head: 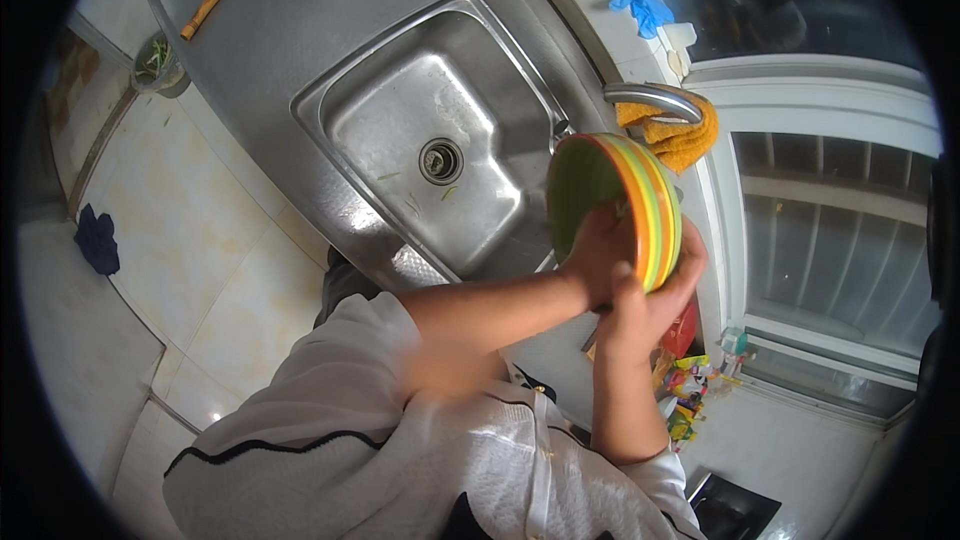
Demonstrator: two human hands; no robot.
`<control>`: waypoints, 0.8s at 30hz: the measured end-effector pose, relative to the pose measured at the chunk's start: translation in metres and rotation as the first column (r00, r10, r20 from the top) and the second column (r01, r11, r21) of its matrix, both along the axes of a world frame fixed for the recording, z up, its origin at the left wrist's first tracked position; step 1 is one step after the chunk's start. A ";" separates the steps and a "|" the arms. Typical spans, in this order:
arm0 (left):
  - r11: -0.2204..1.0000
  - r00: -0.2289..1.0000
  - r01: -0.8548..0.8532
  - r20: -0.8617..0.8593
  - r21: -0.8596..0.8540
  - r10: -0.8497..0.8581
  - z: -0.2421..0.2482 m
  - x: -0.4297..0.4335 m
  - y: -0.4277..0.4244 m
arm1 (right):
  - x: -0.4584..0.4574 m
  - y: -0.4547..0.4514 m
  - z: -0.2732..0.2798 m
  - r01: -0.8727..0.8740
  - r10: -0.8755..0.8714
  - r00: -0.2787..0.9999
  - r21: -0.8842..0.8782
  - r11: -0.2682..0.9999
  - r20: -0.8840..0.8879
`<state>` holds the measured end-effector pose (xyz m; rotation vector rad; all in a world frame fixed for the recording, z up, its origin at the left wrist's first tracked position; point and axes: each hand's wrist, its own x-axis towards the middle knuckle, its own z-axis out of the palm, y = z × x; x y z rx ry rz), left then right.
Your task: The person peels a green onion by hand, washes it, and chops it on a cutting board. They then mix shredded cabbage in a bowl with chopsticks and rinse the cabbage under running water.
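Note:
A round bowl [654, 217], striped orange, yellow and green outside and green inside, is tilted on its side with its mouth facing left, beyond the sink's right edge. My right hand [656, 307] grips it from below, thumb near the rim and fingers around the outside. My left hand [604, 244] reaches into the mouth; its fingers are mostly hidden, so whether they hold anything cannot be told. The stainless steel sink [405, 105] lies to the left, with green scraps [448, 193] near its drain strainer [440, 161].
A curved metal faucet [652, 95] with an orange cloth [686, 139] stands close above the bowl. A wooden-handled knife [201, 13] lies on the steel counter [247, 82]. Blue gloves [643, 6] hang by the window. Colourful packages [686, 382] stand beyond my right forearm.

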<state>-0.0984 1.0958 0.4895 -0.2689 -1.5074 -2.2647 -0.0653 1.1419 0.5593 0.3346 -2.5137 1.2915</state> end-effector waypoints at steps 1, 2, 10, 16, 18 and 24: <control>0.991 0.991 -0.040 0.120 -0.130 0.056 -0.003 -0.002 0.003 | -0.005 0.005 -0.007 -0.010 0.024 0.997 -0.197 0.980 0.068; 0.987 0.949 0.054 0.301 0.154 -0.099 -0.003 -0.007 0.009 | -0.010 0.009 -0.015 0.029 0.030 0.991 -0.436 0.900 0.129; 0.732 0.715 0.581 0.653 -0.356 -0.249 -0.005 -0.036 0.005 | -0.010 0.048 -0.065 0.535 0.142 0.806 -0.809 0.243 0.575; 0.326 0.603 0.798 0.662 -0.507 -0.445 0.029 -0.059 -0.030 | -0.005 0.055 -0.069 0.531 0.189 0.821 -0.842 0.093 0.539; 0.221 0.713 0.685 0.575 -0.694 -0.402 0.035 -0.047 -0.025 | -0.003 0.058 -0.068 0.522 0.196 0.821 -0.844 0.122 0.536; 0.060 0.866 0.463 0.437 -0.884 -0.243 0.034 -0.014 0.000 | 0.005 0.066 -0.066 0.507 0.212 0.825 -0.852 0.132 0.524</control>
